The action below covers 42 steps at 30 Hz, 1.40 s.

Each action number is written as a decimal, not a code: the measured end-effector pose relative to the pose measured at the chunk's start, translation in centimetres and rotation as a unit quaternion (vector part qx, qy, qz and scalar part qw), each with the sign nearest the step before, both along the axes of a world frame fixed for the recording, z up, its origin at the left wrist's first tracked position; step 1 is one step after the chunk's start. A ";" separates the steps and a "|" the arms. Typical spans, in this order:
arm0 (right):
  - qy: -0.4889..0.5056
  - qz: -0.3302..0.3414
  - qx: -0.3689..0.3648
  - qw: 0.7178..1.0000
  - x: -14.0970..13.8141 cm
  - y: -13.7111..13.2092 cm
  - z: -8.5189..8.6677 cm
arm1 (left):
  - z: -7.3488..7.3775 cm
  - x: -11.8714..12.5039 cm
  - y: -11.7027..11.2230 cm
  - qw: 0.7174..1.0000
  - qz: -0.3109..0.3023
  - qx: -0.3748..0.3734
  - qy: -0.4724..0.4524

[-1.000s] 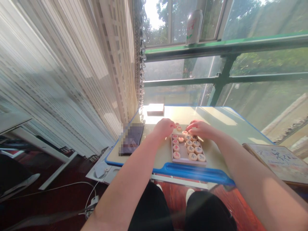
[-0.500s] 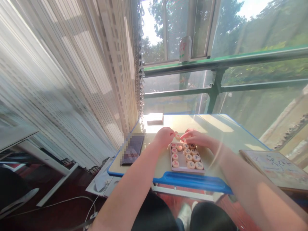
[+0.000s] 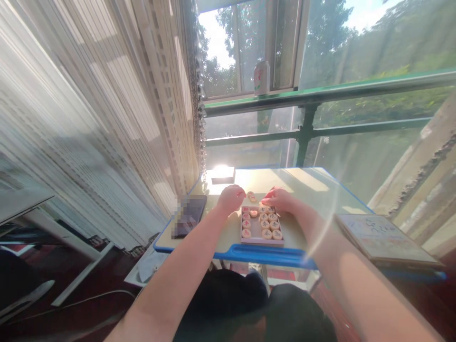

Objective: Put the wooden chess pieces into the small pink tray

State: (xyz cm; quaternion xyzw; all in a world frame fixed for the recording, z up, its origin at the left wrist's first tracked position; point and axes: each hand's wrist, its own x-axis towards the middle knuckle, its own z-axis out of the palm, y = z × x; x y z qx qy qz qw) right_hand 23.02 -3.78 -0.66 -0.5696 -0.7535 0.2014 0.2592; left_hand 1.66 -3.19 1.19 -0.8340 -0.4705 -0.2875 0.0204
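A shallow wooden box [image 3: 261,241] lies on the small blue-edged table [image 3: 263,254] in front of me, holding several round wooden game discs [image 3: 266,224] with red and dark marks. My left hand [image 3: 231,198] rests curled in a loose fist at the box's far left corner. My right hand [image 3: 280,198] is at the far right corner with fingertips pinched over the top row of discs; what it holds is too small to make out. Two loose discs [image 3: 251,195] lie on the table between my hands.
A dark tablet [image 3: 188,214] lies at the table's left edge and a small flat box [image 3: 223,174] at the far end in sun glare. A folded game board [image 3: 381,238] sits to the right. A can [image 3: 261,78] stands on the window ledge. Curtains hang on the left.
The view has tilted up and drifted, so the table looks smaller and lower. Both hands stay at the far end of the box, the right hand shifting slightly left over the top row.
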 end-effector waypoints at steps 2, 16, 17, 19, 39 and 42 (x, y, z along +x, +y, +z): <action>0.002 -0.021 0.008 1.000 0.1 0.2 -0.4 | -0.1 0.0 0.0 1.000 0.012 0.005 -0.012; 0.025 0.019 0.019 0.999 0.1 0.0 -0.7 | -0.8 -0.4 -0.3 0.999 0.009 0.011 -0.051; 0.025 0.019 0.020 0.999 0.1 0.0 -0.6 | -0.7 -0.4 -0.3 0.999 0.008 0.012 -0.051; 0.026 0.017 0.021 0.999 0.1 -0.1 -0.5 | -0.7 -0.3 -0.3 0.999 0.006 0.013 -0.049; -0.022 0.044 -0.004 0.999 -0.3 0.5 0.0 | -0.6 1.3 0.5 0.999 -0.037 0.018 -0.012; -0.018 0.041 0.006 0.999 -0.3 0.5 0.0 | -0.5 1.3 0.3 0.999 -0.037 0.024 -0.007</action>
